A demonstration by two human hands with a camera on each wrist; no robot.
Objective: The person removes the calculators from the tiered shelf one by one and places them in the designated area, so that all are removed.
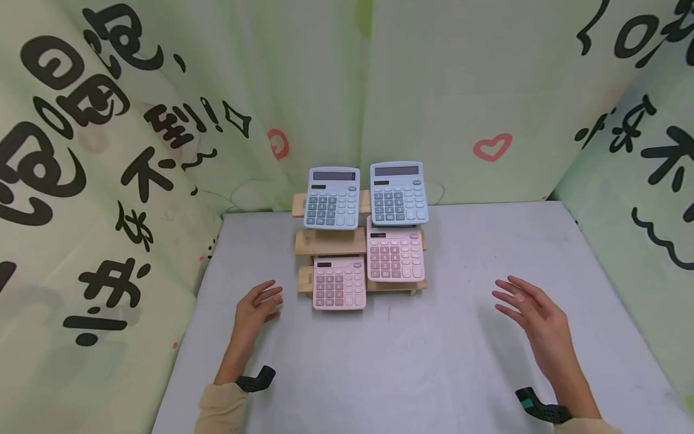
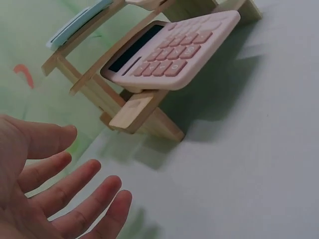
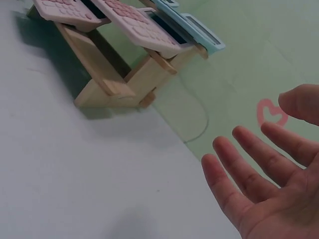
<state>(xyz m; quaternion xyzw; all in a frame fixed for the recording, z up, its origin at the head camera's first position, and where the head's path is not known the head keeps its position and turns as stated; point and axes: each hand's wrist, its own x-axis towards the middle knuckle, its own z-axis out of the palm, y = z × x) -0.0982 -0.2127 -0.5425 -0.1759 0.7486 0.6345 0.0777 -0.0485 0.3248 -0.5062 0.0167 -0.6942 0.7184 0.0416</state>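
Note:
A tiered wooden rack (image 1: 329,242) stands at the back middle of the table. Two blue calculators, one at left (image 1: 332,199) and one at right (image 1: 399,194), lean on its top tier. On the middle tier at right rests a pink calculator (image 1: 396,255); another pink calculator (image 1: 339,284) sits on the lowest tier at left. My left hand (image 1: 257,310) is held left of the rack, fingers relaxed and touching nothing. Well to the rack's right, my right hand (image 1: 537,322) has its fingers spread and holds nothing.
The white tabletop (image 1: 412,367) extends around the rack and under both hands. A pale green curtain (image 1: 461,78) with black lettering and a red heart (image 1: 492,147) hangs behind and at both sides. A black band (image 1: 256,380) is on the left wrist, another band (image 1: 542,408) on the right.

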